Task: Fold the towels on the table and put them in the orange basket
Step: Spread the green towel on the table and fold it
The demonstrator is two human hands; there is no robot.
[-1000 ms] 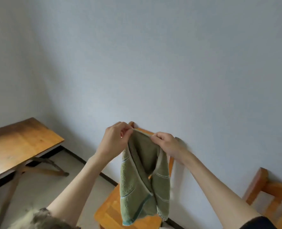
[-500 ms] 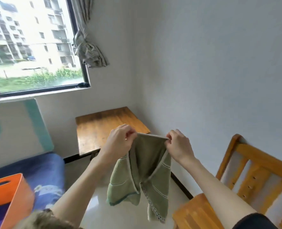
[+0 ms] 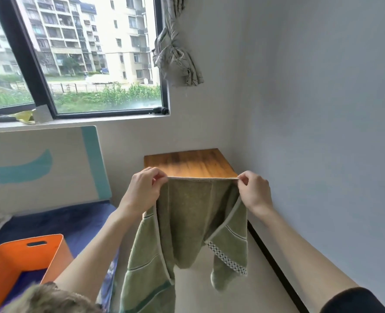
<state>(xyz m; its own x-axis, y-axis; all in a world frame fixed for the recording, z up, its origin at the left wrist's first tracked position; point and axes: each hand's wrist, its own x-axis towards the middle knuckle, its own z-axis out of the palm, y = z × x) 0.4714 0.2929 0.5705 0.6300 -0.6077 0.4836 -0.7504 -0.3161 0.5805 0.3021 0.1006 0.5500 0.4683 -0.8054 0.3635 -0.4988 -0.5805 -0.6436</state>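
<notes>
— Wooden table (image 3: 188,162) tucked into the corner, below and right of the window (image 3: 74,55). And the towel?

— Green towel (image 3: 193,220) held up in the air in front of that table, top hem stretched level, ends drooping.

— Hands?

— Left hand (image 3: 143,189) pinching the hem's left corner, right hand (image 3: 255,190) pinching the right corner.

— Basket?

— Orange basket (image 3: 58,251) down left of the table, on blue bedding (image 3: 74,220).

head view: only one, worn on the person's head | faces forward and slightly down toward a room corner | near: both forearms reach out from the bottom edge | far: window (image 3: 92,55) upper left, wall (image 3: 322,109) on the right
</notes>
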